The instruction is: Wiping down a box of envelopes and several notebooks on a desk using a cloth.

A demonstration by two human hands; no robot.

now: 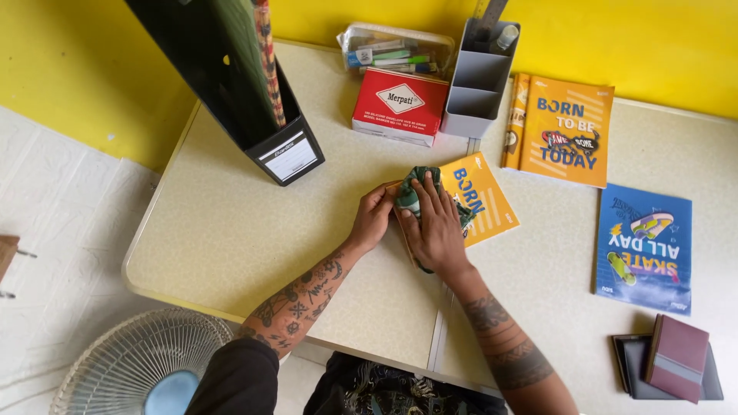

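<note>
Head: hands (411, 223) pin cloth (415, 196) on notebook (480, 196), maybe gripping; table (231, 230) left.

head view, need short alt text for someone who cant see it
Seen from above, a right hand presses a green cloth onto an orange notebook while the left hand steadies its edge, on a beige table.

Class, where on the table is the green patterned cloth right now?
In the head view, the green patterned cloth lies mid-table under the right hand, on the orange notebook, just below the red cardboard box.
</note>
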